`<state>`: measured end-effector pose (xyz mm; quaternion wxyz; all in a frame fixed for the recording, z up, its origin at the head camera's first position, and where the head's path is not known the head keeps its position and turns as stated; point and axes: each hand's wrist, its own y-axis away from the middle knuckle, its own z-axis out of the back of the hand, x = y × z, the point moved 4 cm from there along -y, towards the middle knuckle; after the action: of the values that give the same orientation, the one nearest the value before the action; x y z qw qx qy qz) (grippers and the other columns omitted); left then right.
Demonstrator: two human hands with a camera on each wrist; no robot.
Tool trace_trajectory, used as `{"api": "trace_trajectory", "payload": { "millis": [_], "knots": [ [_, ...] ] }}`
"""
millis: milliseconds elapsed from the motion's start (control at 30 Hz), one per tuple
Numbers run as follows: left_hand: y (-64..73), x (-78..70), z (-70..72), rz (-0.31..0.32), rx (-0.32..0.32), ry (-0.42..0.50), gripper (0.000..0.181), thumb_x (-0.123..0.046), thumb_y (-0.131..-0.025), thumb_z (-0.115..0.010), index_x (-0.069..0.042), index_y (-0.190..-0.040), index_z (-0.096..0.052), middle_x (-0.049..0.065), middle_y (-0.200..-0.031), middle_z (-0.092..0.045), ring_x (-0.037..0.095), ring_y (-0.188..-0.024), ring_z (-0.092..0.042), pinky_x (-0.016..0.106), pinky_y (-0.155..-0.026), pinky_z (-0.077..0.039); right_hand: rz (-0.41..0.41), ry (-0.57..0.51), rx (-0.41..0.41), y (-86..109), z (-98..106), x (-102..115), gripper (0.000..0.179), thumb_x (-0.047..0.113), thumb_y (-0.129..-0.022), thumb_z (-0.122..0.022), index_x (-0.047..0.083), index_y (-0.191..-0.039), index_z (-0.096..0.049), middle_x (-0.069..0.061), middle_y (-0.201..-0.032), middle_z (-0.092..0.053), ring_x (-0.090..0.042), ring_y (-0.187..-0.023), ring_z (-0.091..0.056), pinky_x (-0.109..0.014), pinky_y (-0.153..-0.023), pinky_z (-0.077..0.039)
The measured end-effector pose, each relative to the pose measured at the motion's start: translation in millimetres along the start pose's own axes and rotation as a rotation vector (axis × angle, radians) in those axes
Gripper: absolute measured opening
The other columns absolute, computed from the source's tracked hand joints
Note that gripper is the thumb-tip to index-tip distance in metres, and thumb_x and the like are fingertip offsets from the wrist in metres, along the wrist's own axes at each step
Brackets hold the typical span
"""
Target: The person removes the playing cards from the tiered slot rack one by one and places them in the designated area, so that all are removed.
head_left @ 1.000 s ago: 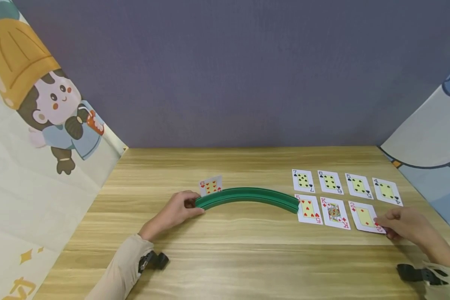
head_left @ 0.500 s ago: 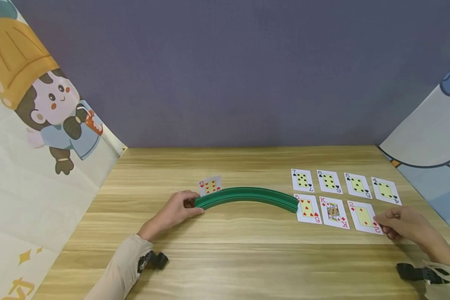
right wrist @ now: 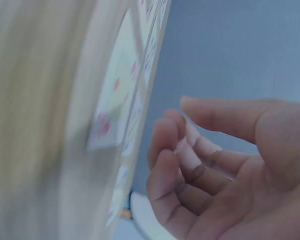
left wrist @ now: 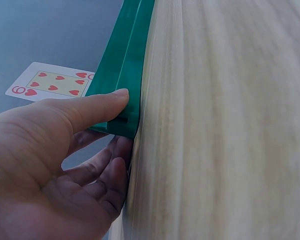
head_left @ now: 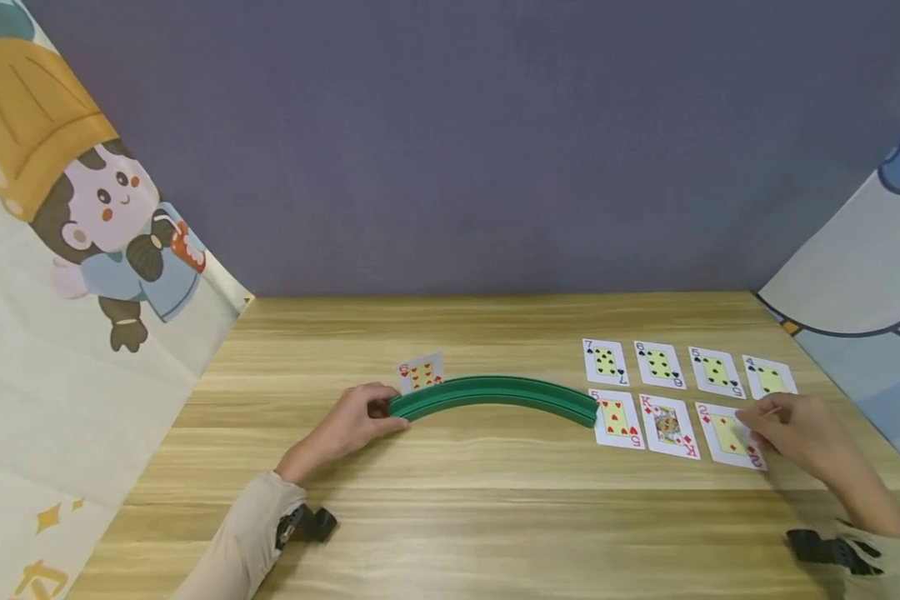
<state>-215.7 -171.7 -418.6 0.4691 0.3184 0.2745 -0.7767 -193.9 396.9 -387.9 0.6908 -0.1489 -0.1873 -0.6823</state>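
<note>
A green curved card holder (head_left: 495, 389) stands mid-table, with the six of hearts (head_left: 422, 373) upright in its left part. My left hand (head_left: 356, 421) pinches the holder's left end, thumb (left wrist: 107, 102) on its near face and fingers behind and below. On the right, my right hand (head_left: 798, 429) hovers over the right edge of the two of diamonds (head_left: 727, 433), hiding part of it. Its fingers are loosely bent with nothing between them in the right wrist view, thumb apart from the fingertips.
Beside the two lie the king of diamonds (head_left: 669, 427) and the five of hearts (head_left: 618, 419), whose left edge meets the holder's right end. Behind is a row of spades: seven (head_left: 605, 362), six (head_left: 658, 365), five (head_left: 716, 372) and four (head_left: 769, 379). A grey wall (head_left: 495, 150) rises at the back.
My right hand has let go of the two of diamonds, which lies flat on the table, and has moved up and a little left. My left hand stays on the card holder.
</note>
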Motion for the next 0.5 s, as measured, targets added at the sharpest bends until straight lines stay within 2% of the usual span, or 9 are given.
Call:
{"api": "trace_trajectory", "payload": {
  "millis": [233, 400, 433, 467, 500],
  "knots": [
    [-0.9, -2.4, -0.3, -0.007, 0.000, 0.010, 0.022, -0.013, -0.086, -0.079, -0.003, -0.105, -0.072, 0.007, -0.096, -0.066, 0.014, -0.079, -0.059, 0.024, -0.068, -0.054, 0.126, 0.011, -0.106, -3.0, 0, 52, 0.033, 0.028, -0.102, -0.058, -0.004, -0.109, -0.063, -0.002, -0.072, -0.069, -0.016, -0.058, -0.059, -0.029, -0.045, -0.039],
    [0.2, -2.0, 0.4, -0.008, -0.003, 0.011, 0.022, -0.012, -0.085, -0.079, -0.003, -0.104, -0.072, 0.007, -0.095, -0.065, 0.014, -0.079, -0.059, 0.024, -0.067, -0.054, 0.235, -0.032, -0.187, -12.5, -8, 81, 0.025, 0.019, -0.098, -0.064, -0.003, -0.109, -0.064, -0.007, -0.073, -0.070, -0.015, -0.050, -0.056, -0.029, -0.039, -0.037],
    [0.4, -2.0, 0.3, -0.009, -0.003, 0.009, 0.022, -0.013, -0.085, -0.079, -0.003, -0.104, -0.072, 0.007, -0.095, -0.065, 0.014, -0.079, -0.059, 0.024, -0.067, -0.054, 0.251, -0.034, -0.196, -14.2, -9, 85, 0.022, 0.017, -0.097, -0.064, -0.003, -0.107, -0.064, -0.008, -0.074, -0.070, -0.015, -0.050, -0.056, -0.029, -0.039, -0.038],
    [0.6, -2.0, 0.2, -0.009, -0.003, 0.008, 0.022, -0.013, -0.085, -0.079, -0.003, -0.104, -0.072, 0.007, -0.095, -0.065, 0.014, -0.079, -0.059, 0.024, -0.067, -0.054, 0.264, -0.052, -0.199, -15.8, -11, 90, 0.020, 0.015, -0.097, -0.065, -0.003, -0.106, -0.065, -0.010, -0.075, -0.070, -0.017, -0.051, -0.058, -0.032, -0.050, -0.048],
    [0.7, -2.0, 0.0, -0.010, -0.003, 0.006, 0.022, -0.013, -0.085, -0.079, -0.003, -0.104, -0.072, 0.007, -0.095, -0.065, 0.013, -0.078, -0.059, 0.024, -0.067, -0.054, 0.280, -0.056, -0.204, -17.4, -12, 94, 0.019, 0.014, -0.096, -0.066, -0.003, -0.105, -0.065, -0.011, -0.076, -0.070, -0.018, -0.054, -0.061, -0.033, -0.053, -0.049]
  ]
}}
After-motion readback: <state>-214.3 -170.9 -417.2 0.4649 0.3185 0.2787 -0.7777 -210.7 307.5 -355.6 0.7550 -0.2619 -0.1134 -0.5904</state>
